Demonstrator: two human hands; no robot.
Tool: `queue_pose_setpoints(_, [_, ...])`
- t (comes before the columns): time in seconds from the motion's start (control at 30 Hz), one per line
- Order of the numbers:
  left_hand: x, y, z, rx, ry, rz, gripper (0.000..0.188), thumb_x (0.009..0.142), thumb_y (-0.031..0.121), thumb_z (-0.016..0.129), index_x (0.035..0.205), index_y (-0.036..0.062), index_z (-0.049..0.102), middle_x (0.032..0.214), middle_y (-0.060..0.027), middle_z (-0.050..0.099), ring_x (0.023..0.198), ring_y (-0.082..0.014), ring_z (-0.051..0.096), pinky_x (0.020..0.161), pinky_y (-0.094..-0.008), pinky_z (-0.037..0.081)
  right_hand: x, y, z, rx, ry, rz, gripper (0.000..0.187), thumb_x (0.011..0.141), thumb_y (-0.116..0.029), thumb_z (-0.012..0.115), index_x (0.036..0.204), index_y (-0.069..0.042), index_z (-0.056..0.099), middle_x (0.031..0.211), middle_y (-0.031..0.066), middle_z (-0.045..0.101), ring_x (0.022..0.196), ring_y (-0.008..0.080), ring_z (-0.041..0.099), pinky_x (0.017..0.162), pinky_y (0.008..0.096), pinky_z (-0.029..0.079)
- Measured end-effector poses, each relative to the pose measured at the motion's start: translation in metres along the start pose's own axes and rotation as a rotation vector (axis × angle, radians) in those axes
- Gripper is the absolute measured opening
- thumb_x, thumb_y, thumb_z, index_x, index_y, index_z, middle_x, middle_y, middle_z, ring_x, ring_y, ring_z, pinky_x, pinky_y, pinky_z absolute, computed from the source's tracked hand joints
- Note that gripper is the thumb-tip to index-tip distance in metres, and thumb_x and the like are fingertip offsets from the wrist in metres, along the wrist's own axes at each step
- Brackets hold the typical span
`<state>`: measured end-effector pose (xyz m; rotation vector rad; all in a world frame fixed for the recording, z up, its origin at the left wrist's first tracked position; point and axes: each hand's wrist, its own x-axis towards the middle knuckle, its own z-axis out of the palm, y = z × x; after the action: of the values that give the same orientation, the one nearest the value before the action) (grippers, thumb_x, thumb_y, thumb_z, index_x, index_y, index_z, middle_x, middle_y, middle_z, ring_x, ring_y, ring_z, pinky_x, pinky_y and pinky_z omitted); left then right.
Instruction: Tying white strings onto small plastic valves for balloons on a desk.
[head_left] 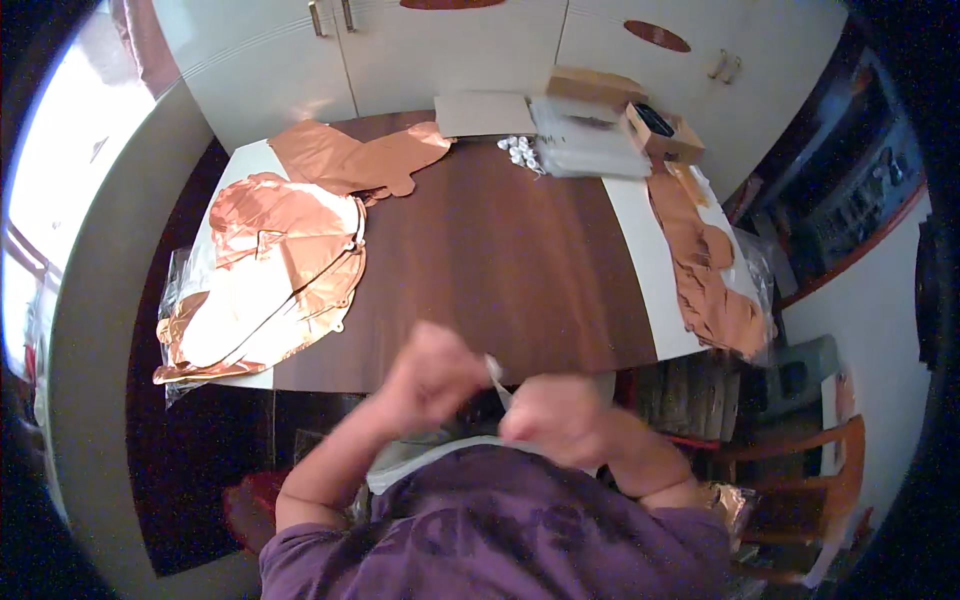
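My left hand (435,372) and my right hand (560,415) are raised in front of my chest, close to the table's near edge. Both are closed and smeared by motion. A short, thin white strip (503,394) stretches between them, with a small white lump at its upper end beside my left fingers. It looks like ribbon, though blur hides its exact kind. Flat copper-coloured foil balloons (320,240) lie on the left side of the table, partly on clear plastic. Neither hand touches them.
The brown table (490,250) has white side panels. Near its far edge are small white rolls (520,152), a cardboard piece (485,115), clear plastic bags (590,140) and an open box (665,135). More copper foil (705,270) lies right. A wooden chair (850,470) stands at lower right.
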<state>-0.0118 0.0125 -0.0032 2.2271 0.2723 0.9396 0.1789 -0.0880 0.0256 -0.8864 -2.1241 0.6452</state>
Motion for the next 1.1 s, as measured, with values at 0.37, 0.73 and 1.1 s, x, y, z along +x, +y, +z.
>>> queue_pose_setpoints(0.37, [0.005,0.019,0.013,-0.057,-0.069,0.189,0.03,0.064,0.001,0.061,0.092,0.0112,0.066,0.065,-0.0008,0.05,0.065,-0.0187,0.05,0.066,-0.0335,0.032,0.008,0.017,-0.006,0.011,0.163,0.323,0.01,0.082,-0.011,0.05,0.074,-0.006,0.053,0.068,0.0111,0.053,0.064,0.0273,0.055,0.057,0.0357,0.043])
queue_pose_setpoints(0.73, [0.016,-0.007,0.006,0.239,0.117,0.076,0.025,0.064,0.002,0.062,0.087,0.0102,0.065,0.061,-0.0016,0.047,0.059,-0.0207,0.048,0.06,-0.0332,0.032,0.001,-0.004,0.009,0.155,-0.051,0.078,0.001,0.074,-0.006,0.056,0.075,-0.005,0.056,0.071,0.0096,0.056,0.065,0.0255,0.055,0.059,0.0351,0.044])
queue_pose_setpoints(1.1, [0.008,0.02,0.022,-0.098,-0.058,0.186,0.03,0.065,-0.002,0.06,0.092,0.0114,0.065,0.066,-0.0018,0.051,0.063,-0.0212,0.049,0.066,-0.0343,0.034,0.015,0.006,-0.023,0.019,0.255,0.275,0.009,0.083,-0.009,0.052,0.076,-0.004,0.054,0.068,0.0105,0.054,0.061,0.0238,0.055,0.055,0.032,0.044])
